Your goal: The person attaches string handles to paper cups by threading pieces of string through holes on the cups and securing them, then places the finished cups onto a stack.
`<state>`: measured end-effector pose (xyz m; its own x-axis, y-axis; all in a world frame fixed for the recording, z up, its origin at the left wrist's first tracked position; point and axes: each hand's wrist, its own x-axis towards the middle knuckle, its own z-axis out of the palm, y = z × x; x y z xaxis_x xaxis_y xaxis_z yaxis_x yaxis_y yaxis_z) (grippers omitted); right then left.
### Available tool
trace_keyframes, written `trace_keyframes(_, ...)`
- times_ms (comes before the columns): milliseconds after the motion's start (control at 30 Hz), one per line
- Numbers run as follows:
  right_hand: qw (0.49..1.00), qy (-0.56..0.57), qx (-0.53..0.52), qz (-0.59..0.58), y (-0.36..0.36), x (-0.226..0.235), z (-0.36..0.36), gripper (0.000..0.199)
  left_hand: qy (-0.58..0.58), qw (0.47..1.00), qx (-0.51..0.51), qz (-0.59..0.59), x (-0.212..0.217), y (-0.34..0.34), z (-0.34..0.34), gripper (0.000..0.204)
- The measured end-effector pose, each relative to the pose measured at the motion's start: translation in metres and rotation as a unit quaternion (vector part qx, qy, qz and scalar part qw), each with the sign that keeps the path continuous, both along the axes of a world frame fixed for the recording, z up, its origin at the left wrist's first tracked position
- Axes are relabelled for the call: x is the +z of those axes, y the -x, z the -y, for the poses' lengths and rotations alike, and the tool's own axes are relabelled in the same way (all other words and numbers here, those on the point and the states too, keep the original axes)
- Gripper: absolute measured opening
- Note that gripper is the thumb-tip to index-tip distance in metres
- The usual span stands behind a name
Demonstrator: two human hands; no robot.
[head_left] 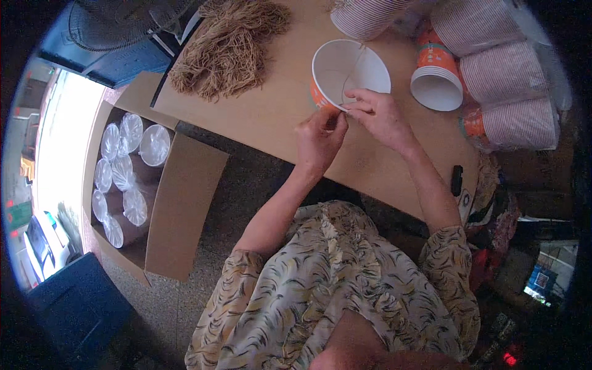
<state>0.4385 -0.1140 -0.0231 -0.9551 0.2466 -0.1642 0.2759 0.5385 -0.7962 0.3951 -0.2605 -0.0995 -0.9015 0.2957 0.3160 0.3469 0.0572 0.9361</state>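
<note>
Both my hands are at the near rim of the paper bucket (350,73), white inside, orange outside, lying tilted on the brown tabletop (271,117) with its mouth toward me. My left hand (319,139) is pinched shut on the thin string (349,74) right at the rim edge; my right hand (377,111) is also pinched, fingertips on the same string just beside the left, touching the rim. The string loops up across the open mouth of the bucket. To do this bit well, I judge: keep the rim steady with one pinch, keep the string taut with the other, don't crush the paper wall, work close to the rim where the string goes in. Can't tell whether there is a hole or a knot there, too small. Pile of loose tan strings (229,46) sits well to the left on the tabletop, stacks of nested buckets (493,68) lie to the right, one stack mouth-down near my right hand. Open cardboard box (179,209) of clear lids (126,166) on the floor at my left.
</note>
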Motion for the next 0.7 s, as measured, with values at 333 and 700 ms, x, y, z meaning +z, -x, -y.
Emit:
trace_keyframes(333,0.998,0.038,0.025,-0.033,0.001,-0.01,-0.008,0.041,-0.059,0.993,-0.039,0.093,-0.006,0.002,-0.002,0.012)
trace_keyframes(700,0.998,0.048,0.015,-0.033,0.0,-0.006,-0.009,0.04,-0.088,0.976,-0.081,0.182,-0.033,-0.007,0.011,0.014)
